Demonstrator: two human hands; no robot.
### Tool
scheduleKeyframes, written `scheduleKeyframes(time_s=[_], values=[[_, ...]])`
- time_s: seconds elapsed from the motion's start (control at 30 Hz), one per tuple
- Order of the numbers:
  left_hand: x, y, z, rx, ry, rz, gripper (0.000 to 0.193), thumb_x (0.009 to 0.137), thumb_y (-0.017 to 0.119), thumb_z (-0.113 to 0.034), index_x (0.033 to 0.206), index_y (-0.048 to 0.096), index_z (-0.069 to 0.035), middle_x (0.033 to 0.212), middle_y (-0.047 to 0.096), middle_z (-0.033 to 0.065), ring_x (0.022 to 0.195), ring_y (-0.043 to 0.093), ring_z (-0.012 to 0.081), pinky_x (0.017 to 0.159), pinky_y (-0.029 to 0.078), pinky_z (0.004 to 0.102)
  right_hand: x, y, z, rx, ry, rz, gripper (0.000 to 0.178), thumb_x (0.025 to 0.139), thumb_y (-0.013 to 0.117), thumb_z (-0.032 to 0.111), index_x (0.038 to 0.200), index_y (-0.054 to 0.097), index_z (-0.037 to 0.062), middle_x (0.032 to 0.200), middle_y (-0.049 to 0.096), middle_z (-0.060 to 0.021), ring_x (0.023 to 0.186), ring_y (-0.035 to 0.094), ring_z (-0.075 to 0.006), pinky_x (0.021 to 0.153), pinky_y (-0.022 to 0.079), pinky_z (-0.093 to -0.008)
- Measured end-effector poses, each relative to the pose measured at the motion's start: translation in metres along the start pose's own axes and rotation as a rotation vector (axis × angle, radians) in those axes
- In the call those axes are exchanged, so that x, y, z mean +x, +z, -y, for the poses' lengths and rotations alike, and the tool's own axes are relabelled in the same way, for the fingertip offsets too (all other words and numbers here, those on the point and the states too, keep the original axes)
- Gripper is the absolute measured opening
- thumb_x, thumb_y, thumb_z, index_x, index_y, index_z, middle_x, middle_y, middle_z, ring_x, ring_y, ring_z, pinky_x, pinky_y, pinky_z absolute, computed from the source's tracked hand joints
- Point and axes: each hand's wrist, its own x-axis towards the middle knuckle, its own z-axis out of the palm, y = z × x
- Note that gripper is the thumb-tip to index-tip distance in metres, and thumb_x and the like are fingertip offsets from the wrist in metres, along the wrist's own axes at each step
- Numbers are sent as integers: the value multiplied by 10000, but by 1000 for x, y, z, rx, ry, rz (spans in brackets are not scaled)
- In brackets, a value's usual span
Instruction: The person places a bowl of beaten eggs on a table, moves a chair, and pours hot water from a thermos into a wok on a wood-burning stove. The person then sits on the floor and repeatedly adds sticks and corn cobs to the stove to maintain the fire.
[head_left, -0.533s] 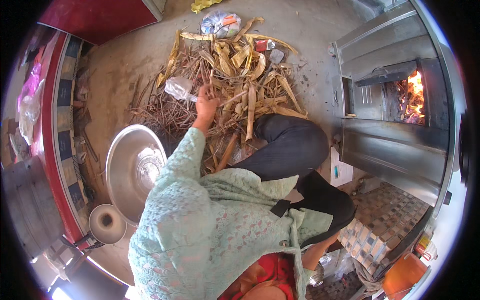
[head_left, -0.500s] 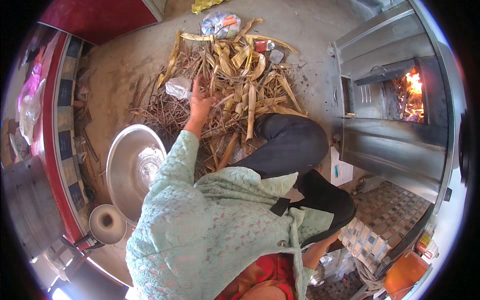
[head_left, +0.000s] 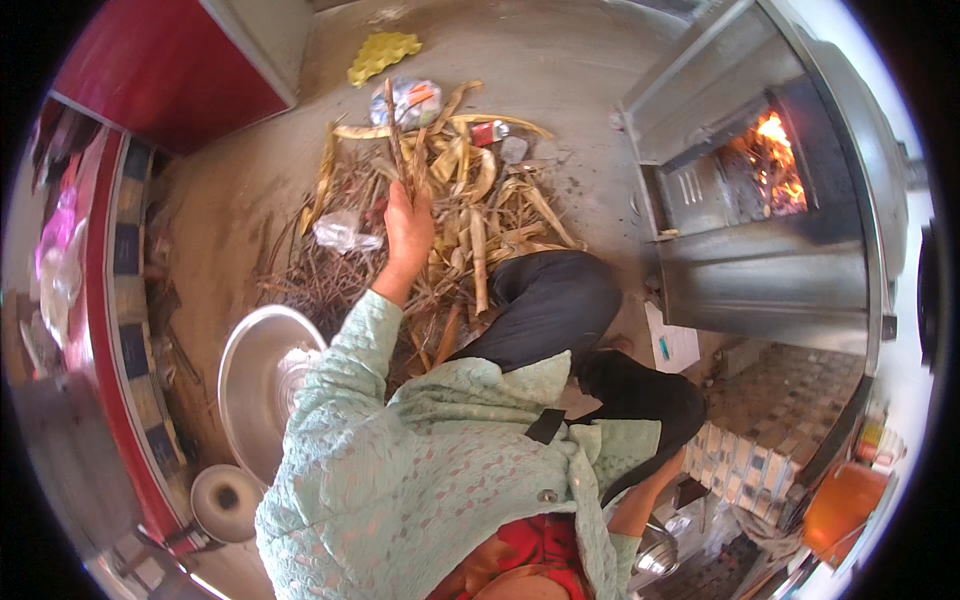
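My left hand (head_left: 408, 230) is raised over a heap of dry twigs (head_left: 300, 280) and corn husks (head_left: 485, 180). Its fingers are wrapped round a few dry sticks (head_left: 394, 135) that point up and away from me. A crumpled clear plastic bag (head_left: 345, 232) lies on the heap just left of that hand. At the lower right my right forearm (head_left: 640, 500) shows, but the hand is hidden behind my bent knee. Off to the right, a fire (head_left: 775, 165) burns in the open mouth of a metal stove (head_left: 770, 285).
A large metal basin (head_left: 235, 365) and a smaller round vessel (head_left: 227, 502) stand at my left, beside a red-edged cabinet (head_left: 95, 270). Beyond the heap lie a stuffed plastic bag (head_left: 410, 102) and a yellow egg tray (head_left: 385, 55). A tiled ledge (head_left: 740, 460) is right of my knee.
My left hand has closed round sticks and lifted them from the heap, their ends now pointing upward. The whole view has shifted, with the stove slightly further left.
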Motion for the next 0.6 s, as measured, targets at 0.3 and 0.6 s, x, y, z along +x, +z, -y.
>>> scheduleKeyframes(time_s=[0.3, 0.6], values=[[-83, 85, -37, -139, 152, 587, 257, 882, 511, -91, 1105, 459, 26, 1017, 571, 238, 954, 551, 382, 807, 428, 388, 14, -16, -16, -6, -13, -20, 369, 918, 365, 384, 978, 576, 88, 927, 571, -16, 865, 539, -144, 816, 418, -288], [-39, 95, -121, -215, 529, 932, 143, 880, 504, -3, 1015, 546, -21, 900, 564, 42, 892, 492, 107, 809, 400, 247, 14, -16, -19, 34, -53, -58, 372, 933, 348, 369, 1014, 554, 70, 983, 555, -33, 891, 526, -161, 832, 402, -285]])
